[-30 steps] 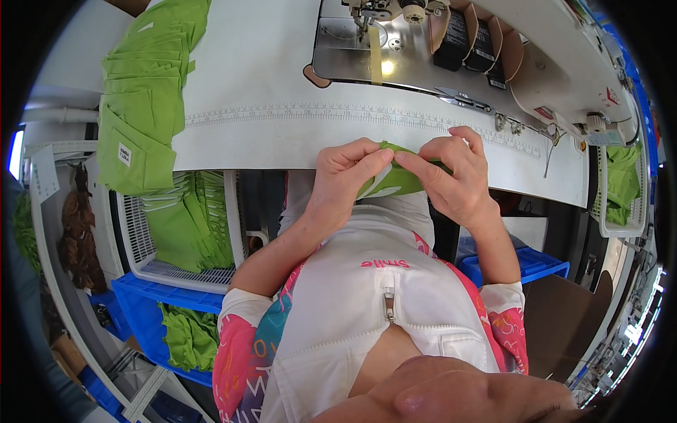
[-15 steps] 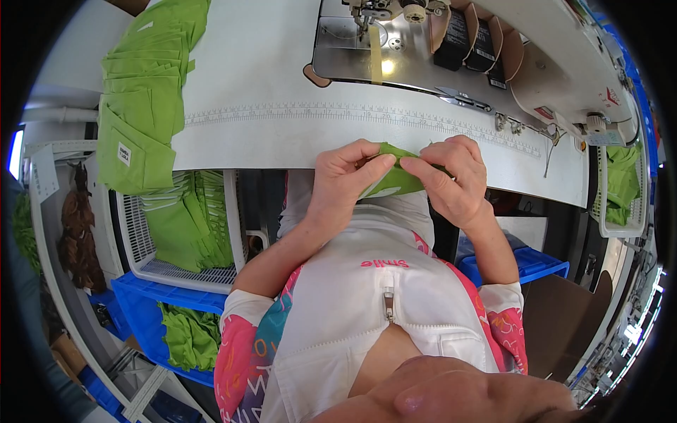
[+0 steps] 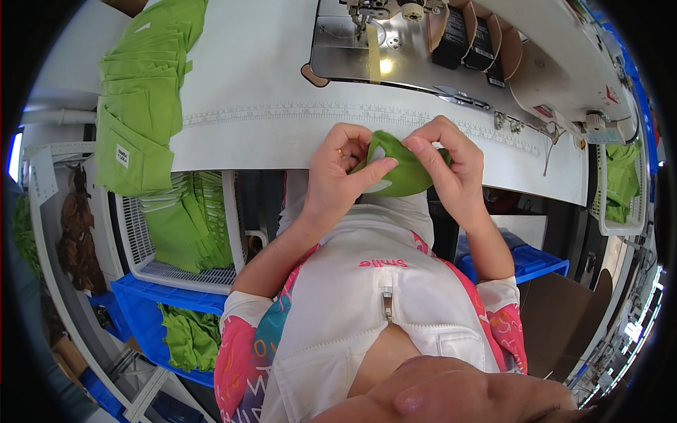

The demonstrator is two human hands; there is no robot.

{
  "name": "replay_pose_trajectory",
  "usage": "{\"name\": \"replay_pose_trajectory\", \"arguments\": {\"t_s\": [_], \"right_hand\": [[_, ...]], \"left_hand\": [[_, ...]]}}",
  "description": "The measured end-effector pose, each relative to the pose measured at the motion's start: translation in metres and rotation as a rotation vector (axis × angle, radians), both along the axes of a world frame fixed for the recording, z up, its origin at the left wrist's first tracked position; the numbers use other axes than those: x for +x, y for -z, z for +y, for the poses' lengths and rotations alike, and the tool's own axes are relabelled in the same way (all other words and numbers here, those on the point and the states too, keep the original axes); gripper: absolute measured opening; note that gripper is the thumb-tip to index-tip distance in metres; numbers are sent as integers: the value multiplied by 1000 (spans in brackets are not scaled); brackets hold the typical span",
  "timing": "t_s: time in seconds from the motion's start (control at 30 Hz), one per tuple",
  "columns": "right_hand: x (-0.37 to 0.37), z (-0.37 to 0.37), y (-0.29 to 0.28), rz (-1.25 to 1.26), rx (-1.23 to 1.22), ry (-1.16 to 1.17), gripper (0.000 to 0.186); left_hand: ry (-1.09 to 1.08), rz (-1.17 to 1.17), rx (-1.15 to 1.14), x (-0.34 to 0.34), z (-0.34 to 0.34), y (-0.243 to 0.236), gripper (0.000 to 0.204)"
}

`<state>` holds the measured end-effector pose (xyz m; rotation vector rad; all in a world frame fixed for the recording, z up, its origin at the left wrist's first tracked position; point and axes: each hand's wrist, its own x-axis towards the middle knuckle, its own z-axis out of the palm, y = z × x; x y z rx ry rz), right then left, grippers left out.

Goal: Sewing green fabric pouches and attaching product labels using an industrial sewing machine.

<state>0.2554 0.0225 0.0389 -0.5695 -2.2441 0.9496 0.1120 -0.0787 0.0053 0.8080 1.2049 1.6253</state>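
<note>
Between my hands, at the front edge of the sewing table, is a small piece of green fabric (image 3: 405,169) with a pale patch along its left side. My left hand (image 3: 342,173) pinches the fabric's left edge, thumb lying over it and a ring on one finger. Thumb and fingers of my right hand (image 3: 448,166) grip the upper right edge. Part of the cloth is hidden behind the fingers. Beyond my hands stands a sewing machine (image 3: 363,25), its metal plate marked by a yellow tape strip (image 3: 374,56).
Overlapping green fabric pieces (image 3: 144,92) hang over the table's left side. Below them, a white basket (image 3: 183,275) and a blue crate (image 3: 141,299) hold more green cloth. Thread snips (image 3: 462,100) lie along the machine plate. A white bin (image 3: 620,222) with green fabric hangs at right.
The green fabric has been turned and opened out, so its pale patch now shows. Both hands have shifted their grip, and the fingers have risen slightly toward the table.
</note>
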Motion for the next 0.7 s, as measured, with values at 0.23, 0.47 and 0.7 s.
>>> {"name": "replay_pose_trajectory", "arguments": {"t_s": [0.23,0.47,0.7], "right_hand": [[-15,4,0,100,-362,168,16],[-13,10,9,-23,-84,48,13],[0,37,10,-124,59,345,10]], "left_hand": [[54,-13,-36,-8,9,9,24],[-55,284,28,-13,14,6,19],[53,-237,-129,-12,13,2,16]]}}
